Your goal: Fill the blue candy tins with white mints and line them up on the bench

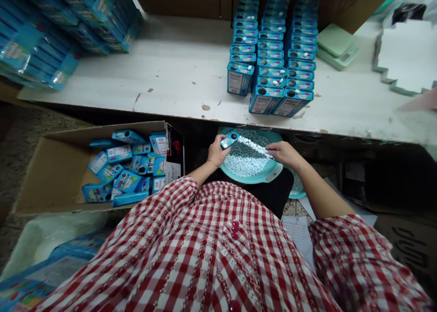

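My left hand (218, 151) is closed around a small blue candy box (230, 139) with a dark round opening in its top. My right hand (284, 153) grips one end of a narrow scoop (253, 145), heaped along its length with small white candies. The scoop's far end reaches the top of the box. Candies cover most of the scoop, so its own shape is hard to make out. Below both hands is a turquoise basin (275, 173) on my lap, filled with the same white candies.
Rows of blue boxes (270, 71) stand on the white table (177, 71), near a green scale (337, 43). Wrapped packs (102, 16) are at the left. A cardboard box (44, 175) beside me holds loose blue boxes. Another turquoise basin (297, 194) sits lower right.
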Tool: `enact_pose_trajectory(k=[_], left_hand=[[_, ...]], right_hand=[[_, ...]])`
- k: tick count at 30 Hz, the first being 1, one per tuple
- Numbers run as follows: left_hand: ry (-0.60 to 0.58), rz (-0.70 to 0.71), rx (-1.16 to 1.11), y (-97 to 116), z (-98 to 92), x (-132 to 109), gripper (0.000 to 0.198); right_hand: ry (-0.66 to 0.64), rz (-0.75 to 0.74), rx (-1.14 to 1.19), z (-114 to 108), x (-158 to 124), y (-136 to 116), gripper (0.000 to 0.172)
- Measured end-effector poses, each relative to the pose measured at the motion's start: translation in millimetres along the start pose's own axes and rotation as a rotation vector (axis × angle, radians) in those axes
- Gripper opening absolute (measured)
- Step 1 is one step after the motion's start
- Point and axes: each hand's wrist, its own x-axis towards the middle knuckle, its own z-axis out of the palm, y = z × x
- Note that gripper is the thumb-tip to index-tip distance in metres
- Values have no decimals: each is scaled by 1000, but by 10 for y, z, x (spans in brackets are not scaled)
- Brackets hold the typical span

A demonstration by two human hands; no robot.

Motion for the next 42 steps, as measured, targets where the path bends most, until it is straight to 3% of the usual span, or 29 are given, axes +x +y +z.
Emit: enact_pose_trajectory(k=[6, 10, 13, 17, 19, 22, 26, 29, 35, 42], left_hand=[[-98, 119, 28, -12, 74, -88, 44], [-116, 124, 46, -15, 88, -102, 45], [-95, 96, 43, -12, 81, -90, 44], [-57, 61, 25, -7, 45, -74, 41], [-40, 65, 16, -6, 19, -71, 40], [-21, 80, 8, -5, -28, -71, 40], [-6, 68, 10, 8, -98, -64, 40], [20, 51, 21, 20, -137, -45, 39], [53, 19, 9, -11, -148, -7, 38], [44, 29, -12, 3, -94, 13, 38]], right_hand=[[-23, 80, -390, -174, 31, -597, 29], [-38, 132, -565, -227, -7, -921, 32], [-31, 146, -579, -323, -117, -915, 31], [-14, 155, -460, -310, -212, -528, 32], [-3, 223, -436, -108, -156, -305, 34], [-40, 312, -472, 422, 39, -122, 37], [-166, 236, -493, 1098, 302, -146, 40], [-238, 158, -471, 1278, 406, -155, 40], [-283, 100, -404, 1052, 345, 19, 35], [-117, 45, -174, 500, 20, 59, 30]])
